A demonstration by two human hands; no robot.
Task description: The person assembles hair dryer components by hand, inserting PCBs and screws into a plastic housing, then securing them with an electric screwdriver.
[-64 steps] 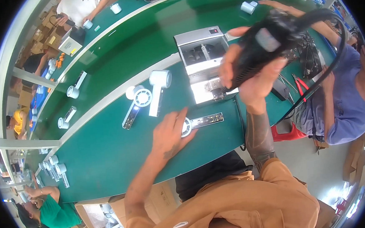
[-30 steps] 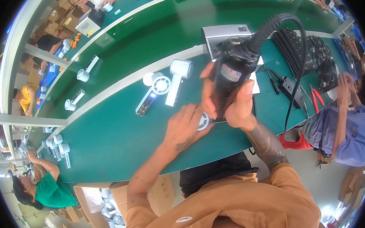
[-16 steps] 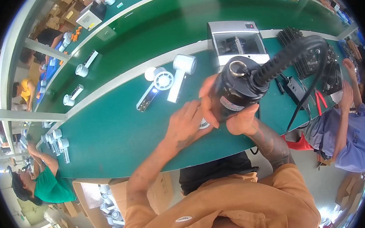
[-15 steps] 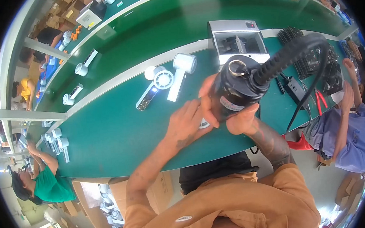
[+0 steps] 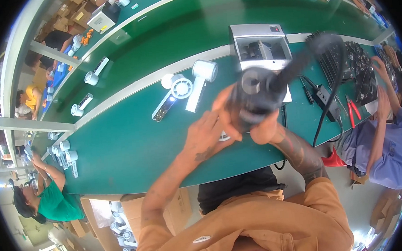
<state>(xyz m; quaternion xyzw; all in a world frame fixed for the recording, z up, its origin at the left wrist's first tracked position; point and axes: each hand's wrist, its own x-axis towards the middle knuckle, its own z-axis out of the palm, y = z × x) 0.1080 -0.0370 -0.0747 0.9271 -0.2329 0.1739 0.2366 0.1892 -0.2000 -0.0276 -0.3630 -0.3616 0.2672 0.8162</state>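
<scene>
My right hand [image 5: 264, 127] is closed around a black corded electric screwdriver [image 5: 254, 99], which stands upright above the bench and is smeared by motion. Close beside it, my left hand [image 5: 207, 133] is curled round a white handheld fan, of which only a rounded, slotted bit [image 5: 224, 136] shows under the fingers. The screwdriver's lower end and the spot it meets are hidden by my hands. Just beyond my left hand lie two more white fans: one has its handle open on a lit circuit board [image 5: 164, 107], the other shows a plain white handle [image 5: 195, 97].
A grey screw feeder [image 5: 262, 43] stands behind the screwdriver. To the right are a black power strip [image 5: 324, 102], red-handled pliers [image 5: 354, 110] and stacked black parts [image 5: 360, 65]. The green conveyor [image 5: 168, 40] carries fans. A carton [image 5: 162, 210] of fans sits below left; co-workers are at both sides.
The screwdriver's top and its cord have shifted slightly left and down, with my right hand moving along. My left hand stays nearly in place.
</scene>
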